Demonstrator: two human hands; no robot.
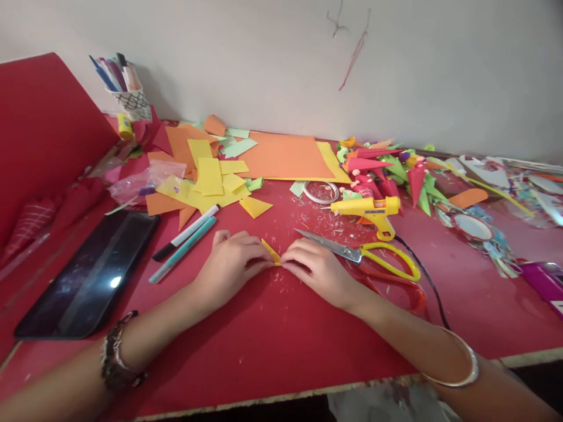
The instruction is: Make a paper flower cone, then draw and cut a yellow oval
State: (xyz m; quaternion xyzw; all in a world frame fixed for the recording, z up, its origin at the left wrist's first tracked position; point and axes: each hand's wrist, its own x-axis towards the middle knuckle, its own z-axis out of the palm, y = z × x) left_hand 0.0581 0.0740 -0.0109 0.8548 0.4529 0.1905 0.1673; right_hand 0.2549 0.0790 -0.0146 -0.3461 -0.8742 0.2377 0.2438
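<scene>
Between my two hands is a small yellow paper piece point(271, 251), partly hidden by the fingers. My left hand point(235, 266) pinches its left side with thumb and fingertips. From the other side, my right hand point(319, 269) pinches it at the lower right corner. Both hands rest low over the red tabletop point(246, 351), fingertips almost touching. Just beyond the right hand lie scissors point(352, 252) with yellow and red handles, blades pointing left. A white marker point(193, 225) and a teal pen point(182, 249) lie to the left of my left hand.
A yellow glue gun point(369, 208) with a black cord lies behind the scissors, near a tape roll point(321, 191). Coloured paper scraps point(211, 176) and orange sheets point(285, 155) fill the back. Paper cones point(373, 167) stand right. A phone point(90, 275) and pen cup point(132, 102) are left.
</scene>
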